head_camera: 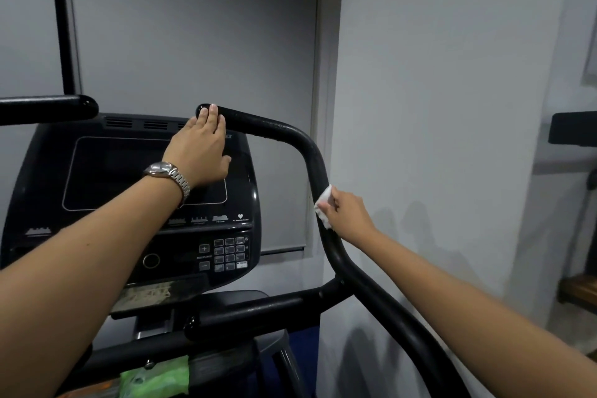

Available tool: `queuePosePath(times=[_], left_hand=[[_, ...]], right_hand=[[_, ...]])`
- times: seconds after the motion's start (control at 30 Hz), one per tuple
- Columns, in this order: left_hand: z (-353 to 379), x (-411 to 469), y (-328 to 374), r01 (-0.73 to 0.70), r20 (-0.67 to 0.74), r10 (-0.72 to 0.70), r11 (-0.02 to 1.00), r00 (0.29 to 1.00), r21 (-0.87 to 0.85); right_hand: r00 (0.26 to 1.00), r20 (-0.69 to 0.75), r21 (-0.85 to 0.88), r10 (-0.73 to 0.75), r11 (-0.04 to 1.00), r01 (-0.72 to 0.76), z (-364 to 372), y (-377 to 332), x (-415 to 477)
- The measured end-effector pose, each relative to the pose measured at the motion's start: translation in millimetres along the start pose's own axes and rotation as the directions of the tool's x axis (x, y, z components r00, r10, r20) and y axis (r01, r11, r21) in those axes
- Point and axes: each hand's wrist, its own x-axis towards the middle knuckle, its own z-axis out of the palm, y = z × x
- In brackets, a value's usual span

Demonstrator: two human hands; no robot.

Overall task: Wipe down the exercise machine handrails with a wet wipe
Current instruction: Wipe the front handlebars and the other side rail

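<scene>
Wet wipe (324, 205): small, white and crumpled. It lies pressed on the steep part of the right handrail (310, 152), a little below the upper bend, between the bar and the fingers.
How the wipe handles: I judge it soft, very light, limp and damp. It probably bunches or tears if it is dragged by one corner. It is better to keep it as a folded pad with the fingers behind it, partly wrapped round the tube.
Right hand (347, 215): the fingers are curled and pinch the wipe against the outer side of the bar.
Right handrail: a black round tube, joined lower down to the machine frame. It looks stiff and smooth, so I expect it takes firm pressure, but it may be slippery where it is wet.
Left hand (202, 152): it rests on the top end of the same handrail with straight fingers and grasps nothing. A metal watch (164, 171) is on the wrist.
Left handrail (48, 108): only its rounded end shows, with no hand on it.
Console (97, 171): dark screen, behind the left hand.
Green packet (155, 378): low at the frame; I cannot tell what it contains.
</scene>
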Motion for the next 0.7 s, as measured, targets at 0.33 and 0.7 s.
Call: queuePosePath(times=[0.33,0.7], left_hand=[[3,0,3,0.027,-0.007,-0.028,0.999,1.0,-0.024],[9,-1,0,0.018,-0.048,-0.02,0.999,0.999,-0.043]], right_hand=[[0.998,-0.015,0.297,0.068,0.953,-0.06,-9,-14,18],[0.99,-0.143,0.277,0.006,0.96,0.034,-18,-44,55]])
